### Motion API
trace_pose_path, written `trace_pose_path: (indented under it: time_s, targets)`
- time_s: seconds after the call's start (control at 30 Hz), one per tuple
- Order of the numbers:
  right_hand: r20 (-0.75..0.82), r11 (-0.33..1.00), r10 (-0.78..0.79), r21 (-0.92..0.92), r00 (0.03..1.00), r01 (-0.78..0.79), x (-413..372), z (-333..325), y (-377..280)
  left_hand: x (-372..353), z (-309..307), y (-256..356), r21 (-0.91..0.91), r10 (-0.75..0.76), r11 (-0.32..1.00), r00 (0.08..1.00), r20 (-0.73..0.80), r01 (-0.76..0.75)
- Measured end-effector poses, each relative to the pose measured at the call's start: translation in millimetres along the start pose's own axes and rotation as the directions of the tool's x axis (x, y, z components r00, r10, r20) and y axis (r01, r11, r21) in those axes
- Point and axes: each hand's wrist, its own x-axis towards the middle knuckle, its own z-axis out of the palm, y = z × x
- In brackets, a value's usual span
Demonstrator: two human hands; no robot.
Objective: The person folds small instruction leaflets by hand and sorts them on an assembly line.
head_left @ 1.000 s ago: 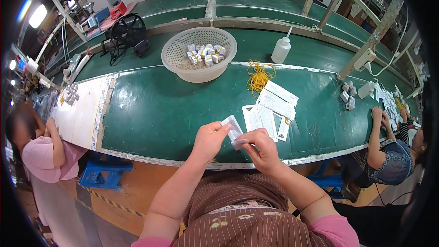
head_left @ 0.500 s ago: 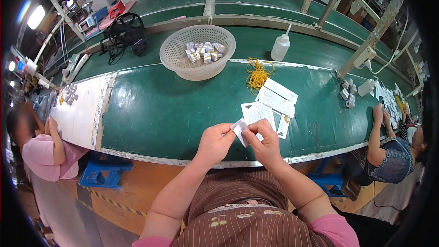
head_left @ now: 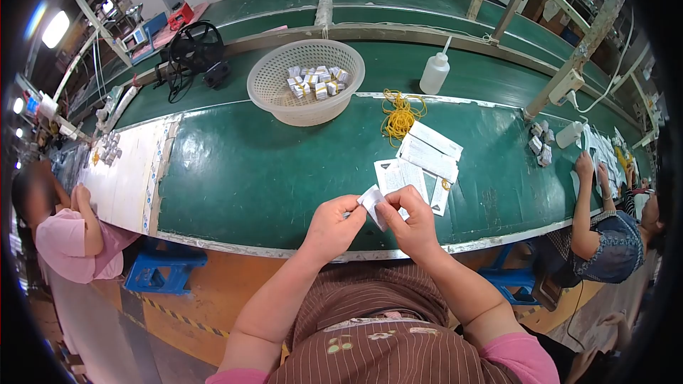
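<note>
Bare left hand [head_left: 331, 227] and bare right hand [head_left: 413, 223] pinch a small folded white paper [head_left: 371, 203] between their fingers, over a green tabletop [head_left: 249, 171], printed white sheets [head_left: 429, 159] just beyond, tangled thin yellow bands [head_left: 400, 119] behind those.

One held paper [head_left: 372, 203], one basket [head_left: 306, 113], one yellow band tangle [head_left: 401, 118], two white bottles [head_left: 434, 75], two blue stools [head_left: 151, 257]

The tabletop [head_left: 249, 171] is green, the folded paper [head_left: 372, 203] white, the sheets [head_left: 429, 157] white with dark print, the rubber bands [head_left: 403, 116] yellow. The basket [head_left: 313, 114] is off-white, its bundles [head_left: 300, 89] white banded in yellow. The brown garment [head_left: 398, 357] has thin pale stripes; the sleeves [head_left: 523, 359] are pink. The stools [head_left: 158, 279] are blue.
</note>
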Motion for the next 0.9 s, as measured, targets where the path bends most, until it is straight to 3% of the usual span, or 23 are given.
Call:
trace_pose_path:
  time_s: [0.07,0.17,0.27,0.37,0.4,0.47,0.57,0.6,0.7,0.73,0.83,0.9]
  targets:
    - [0.004,1.0,-0.004,-0.015,1.0,0.004,1.2,-1.7,-0.7,-1.0,-0.8,1.7,-0.028,-0.023,0.999,1.0,0.011,0.024]
    - [0.005,1.0,-0.007,-0.023,1.0,0.007,1.3,-1.2,-0.9,-0.5,0.4,0.9,0.083,0.078,0.994,0.997,-0.02,-0.076]
    - [0.057,0.998,-0.053,-0.024,0.997,0.055,2.6,-3.7,1.5,1.7,3.2,-6.2,-0.005,0.022,1.0,0.995,-0.102,-0.023]
    - [0.144,0.998,-0.052,-0.028,0.988,0.056,5.4,-13.0,-1.3,7.5,-1.1,-17.7,-0.09,0.063,0.993,0.982,-0.176,-0.08]
    - [0.189,1.0,0.01,0.015,0.982,-0.013,4.9,-16.0,-2.0,4.8,-4.2,-9.4,-0.145,-0.059,0.989,0.987,-0.152,0.036]
    - [0.279,0.985,0.12,0.087,0.953,-0.15,5.8,-22.5,-4.3,5.4,-5.4,-11.4,-0.148,-0.086,0.987,0.983,-0.161,0.062]
    - [0.173,0.976,0.097,0.175,0.98,-0.128,12.5,-29.6,-9.9,8.1,-6.4,-3.7,-0.212,-0.063,0.977,0.981,-0.186,0.022]
    - [0.095,0.991,0.03,0.129,0.995,-0.042,15.1,-27.7,-6.7,8.1,-6.9,-1.4,-0.242,-0.049,0.97,0.979,-0.199,0.0]
    - [0.407,0.882,0.217,0.307,0.887,-0.357,16.1,-22.3,-1.9,8.3,-6.6,-1.6,-0.112,-0.065,0.993,0.984,-0.164,0.047]
    - [0.468,0.865,0.225,0.307,0.854,-0.397,14.9,-14.9,5.0,8.9,-5.6,-0.5,-0.118,-0.06,0.992,0.985,-0.162,0.041]
    - [0.498,0.799,0.365,0.265,0.787,-0.539,15.1,-11.4,3.2,10.2,-4.0,1.5,-0.142,-0.089,0.988,0.985,-0.148,0.068]
    - [0.477,0.804,0.382,0.25,0.791,-0.539,13.4,-8.5,0.1,11.7,-8.0,2.2,-0.151,-0.163,0.978,0.978,-0.129,0.143]
